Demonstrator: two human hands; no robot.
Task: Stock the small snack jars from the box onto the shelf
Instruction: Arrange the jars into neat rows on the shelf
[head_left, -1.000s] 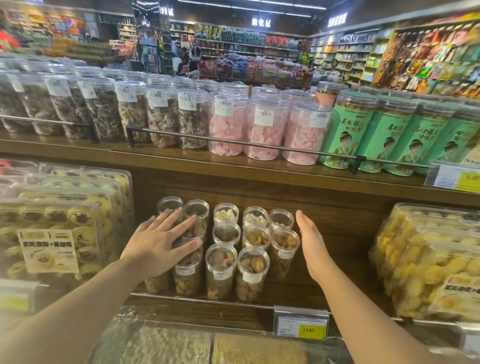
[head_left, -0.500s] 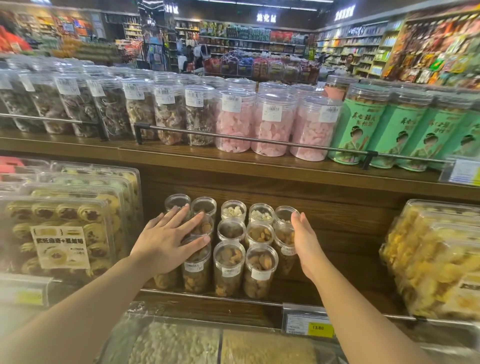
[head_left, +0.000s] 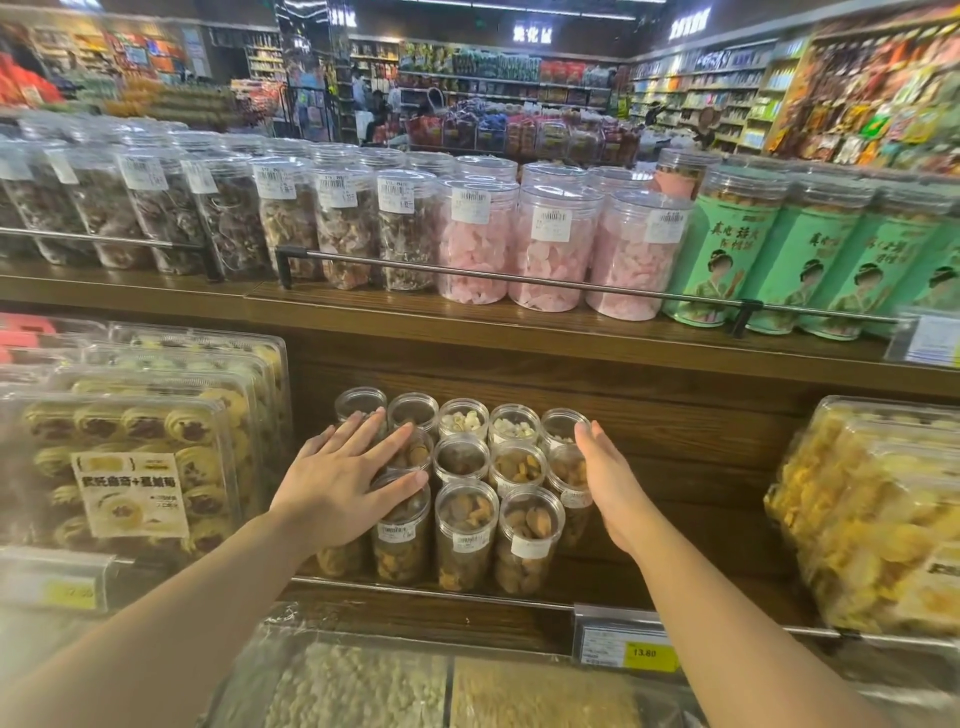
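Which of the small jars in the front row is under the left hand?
The front-left small jar; the left hand lies flat on its lid, while its front-row neighbours stand uncovered.

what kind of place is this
A supermarket snack aisle, most likely. Labelled jars of pink sweets line a wooden shelf, a yellow price tag reads 13.80, and more stocked aisles run behind.

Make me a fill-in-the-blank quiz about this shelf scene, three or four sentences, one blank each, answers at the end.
1. The left hand lies flat on top of the small ____.
2. The right hand presses the cluster's ____ side.
3. The big tubs above the cluster hold ____ candy.
4. The yellow price tag reads ____.

Answers: jars; right; pink; 13.80
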